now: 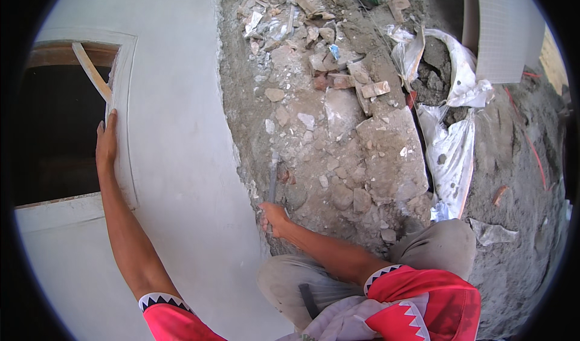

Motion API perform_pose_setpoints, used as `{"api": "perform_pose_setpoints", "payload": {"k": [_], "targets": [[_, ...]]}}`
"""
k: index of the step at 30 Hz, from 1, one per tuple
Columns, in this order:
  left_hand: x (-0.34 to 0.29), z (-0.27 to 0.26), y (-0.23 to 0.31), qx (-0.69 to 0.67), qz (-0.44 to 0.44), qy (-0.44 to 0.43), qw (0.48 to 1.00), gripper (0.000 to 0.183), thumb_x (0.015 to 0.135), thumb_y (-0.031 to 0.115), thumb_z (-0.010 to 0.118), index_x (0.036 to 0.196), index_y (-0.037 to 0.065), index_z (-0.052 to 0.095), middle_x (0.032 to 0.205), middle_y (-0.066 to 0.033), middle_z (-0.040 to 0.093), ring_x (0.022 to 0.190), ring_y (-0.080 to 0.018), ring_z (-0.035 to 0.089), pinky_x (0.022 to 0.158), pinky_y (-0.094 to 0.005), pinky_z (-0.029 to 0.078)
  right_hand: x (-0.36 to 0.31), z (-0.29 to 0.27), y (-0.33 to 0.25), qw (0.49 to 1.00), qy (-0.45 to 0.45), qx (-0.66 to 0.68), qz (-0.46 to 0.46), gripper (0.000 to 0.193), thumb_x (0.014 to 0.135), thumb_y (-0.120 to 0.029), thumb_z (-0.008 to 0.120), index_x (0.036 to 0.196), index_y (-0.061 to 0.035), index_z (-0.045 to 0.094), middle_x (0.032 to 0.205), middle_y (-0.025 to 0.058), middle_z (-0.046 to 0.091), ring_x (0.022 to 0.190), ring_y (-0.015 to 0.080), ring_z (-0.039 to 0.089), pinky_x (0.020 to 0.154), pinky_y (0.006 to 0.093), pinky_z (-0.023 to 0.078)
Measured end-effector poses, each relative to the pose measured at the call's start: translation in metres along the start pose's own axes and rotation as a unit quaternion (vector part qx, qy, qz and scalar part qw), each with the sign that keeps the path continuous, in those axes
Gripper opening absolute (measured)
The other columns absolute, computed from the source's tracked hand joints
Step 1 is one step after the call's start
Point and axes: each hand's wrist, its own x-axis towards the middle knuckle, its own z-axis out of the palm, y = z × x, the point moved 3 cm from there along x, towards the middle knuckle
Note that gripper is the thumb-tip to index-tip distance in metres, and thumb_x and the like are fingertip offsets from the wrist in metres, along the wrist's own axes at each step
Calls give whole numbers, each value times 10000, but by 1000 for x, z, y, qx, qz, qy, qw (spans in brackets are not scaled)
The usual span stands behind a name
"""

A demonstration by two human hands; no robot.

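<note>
My left hand [107, 143] rests against the inner edge of a white window frame [125, 160] in the pale wall, its visible fingers stretched out. Just above the fingertips, a slanting wooden strip [92, 72] crosses the upper corner of the dark opening. Low beside the foot of the wall, my right hand [275, 219] is closed around a long, narrow grey tool [272, 181]. The tool points away from me over the rubble, and its far end is too unclear to tell its kind.
Broken plaster, stones and brick pieces [374, 89] cover the ground along the wall [181, 147]. To the right lie torn white sacks [450, 154], one holding grey sand or mortar [434, 75]. A light panel [500, 33] stands at the far right. My bent knees [444, 244] are close below.
</note>
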Motion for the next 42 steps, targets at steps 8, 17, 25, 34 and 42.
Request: {"api": "perform_pose_setpoints", "payload": {"k": [8,17,25,34,42], "targets": [[8,3,-9,3,-10,11,1000,1105,775,773,503,1511,-22,290,1503,-266,382,1398,-372,382,1153,-464,262,-118,82,-174,855,-300,1,-423,311,968,-199,501,698,-119,370,526,-5,349,425,127,363,407,296,337],[4,2,-4,-4,-29,-2,1000,1103,772,773,494,1504,-29,302,1506,-263,380,1410,-360,368,1166,-436,240,-15,7,31,992,-76,-67,73,249,874,-176,611,721,-130,420,541,-18,359,440,121,387,394,294,327],[-1,2,-3,-2,-27,0,1000,1115,756,783,501,1499,-28,317,1492,-279,389,1390,-385,394,1150,-459,274,-73,59,-95,953,-281,16,-109,315,916,-232,572,693,-148,365,518,-28,341,412,102,347,361,271,315],[6,4,-5,10,-30,2,999,1115,756,791,494,1497,-25,323,1492,-292,378,1404,-398,369,1152,-478,271,-79,63,-65,905,-227,-14,-359,268,874,-46,497,665,-123,349,531,11,349,426,144,366,414,324,339],[5,3,-6,-1,-26,3,1000,1122,756,794,492,1494,-34,321,1486,-283,395,1396,-392,384,1156,-455,266,8,-15,52,952,-121,183,213,175,876,-193,588,767,-142,461,571,-39,383,455,99,369,415,274,326]]}}
